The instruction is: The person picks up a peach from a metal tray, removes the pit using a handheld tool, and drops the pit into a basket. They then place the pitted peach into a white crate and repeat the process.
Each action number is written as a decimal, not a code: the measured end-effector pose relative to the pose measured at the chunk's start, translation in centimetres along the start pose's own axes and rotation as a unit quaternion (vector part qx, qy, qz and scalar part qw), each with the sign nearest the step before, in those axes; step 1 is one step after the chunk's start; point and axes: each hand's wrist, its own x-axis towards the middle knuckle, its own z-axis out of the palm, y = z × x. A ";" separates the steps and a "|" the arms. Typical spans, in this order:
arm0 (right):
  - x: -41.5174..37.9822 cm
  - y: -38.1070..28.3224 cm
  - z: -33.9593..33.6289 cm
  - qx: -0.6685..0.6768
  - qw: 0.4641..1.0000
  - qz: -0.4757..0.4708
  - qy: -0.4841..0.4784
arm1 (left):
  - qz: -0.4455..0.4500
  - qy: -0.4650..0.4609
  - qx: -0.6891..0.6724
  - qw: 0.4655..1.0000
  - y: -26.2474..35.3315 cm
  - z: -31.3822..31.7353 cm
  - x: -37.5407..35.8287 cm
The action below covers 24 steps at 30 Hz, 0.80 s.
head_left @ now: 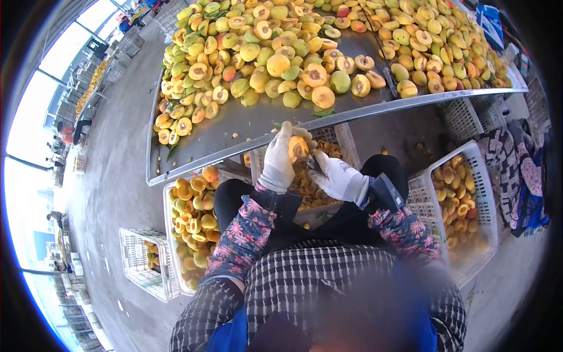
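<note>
My left hand point(278, 159), in a whitish work glove, is closed around a halved yellow peach point(298, 150) with its cut face showing. Close against that fruit is my right hand point(341, 178), also gloved, its fingers wrapped round a small dark tool point(315, 165) whose exact kind is too small to make out. Both hands are just off the near edge of a metal table point(252, 120) piled with whole and halved peaches point(267, 56). Below them, between my knees, a white plastic crate point(350, 146) holds peach pieces and is partly hidden by my hands.
Peach halves fill a white crate point(170, 234) at my left and another crate point(485, 196) at my right. A further crate point(132, 252) stands on the floor at far left. The table's raised metal rim point(352, 117) runs across in front. Patterned cloth point(510, 170) hangs at right.
</note>
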 end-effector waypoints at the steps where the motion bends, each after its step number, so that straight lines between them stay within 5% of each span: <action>1: -0.1 -0.2 -0.5 -0.058 0.998 0.014 -0.032 | -0.022 -0.009 0.027 0.999 -0.1 -0.3 0.0; 5: -0.5 -0.7 -0.7 -0.066 0.997 0.018 -0.040 | -0.076 -0.027 0.082 0.993 0.1 -1.0 0.3; 8: 0.1 1.6 2.7 0.330 0.942 0.053 -0.024 | -0.058 -0.034 0.095 0.993 0.5 -0.3 0.3; 10: -0.3 0.9 2.1 0.361 0.928 0.086 -0.035 | -0.052 -0.039 0.084 0.994 0.5 -0.2 0.2; 12: -0.7 0.6 1.7 0.245 0.966 0.076 -0.038 | -0.078 -0.097 0.133 0.983 0.8 -1.1 0.6; 14: -0.9 1.0 0.9 -0.034 0.999 0.019 -0.031 | -0.106 -0.129 0.162 0.973 0.7 -1.7 1.1; 17: -0.4 0.1 0.0 0.009 0.989 0.101 -0.106 | -0.125 -0.131 0.161 0.970 0.4 -1.9 1.6; 20: -0.8 1.7 2.0 0.331 0.928 0.156 -0.073 | -0.111 -0.097 0.118 0.982 -0.1 -1.7 1.6; 22: -0.6 1.4 2.0 0.348 0.920 0.174 -0.058 | -0.105 -0.036 0.067 0.992 -0.5 -0.9 1.4; 24: -0.4 0.9 1.9 0.175 0.974 0.138 -0.034 | -0.104 0.017 0.017 0.994 -1.0 -0.6 1.5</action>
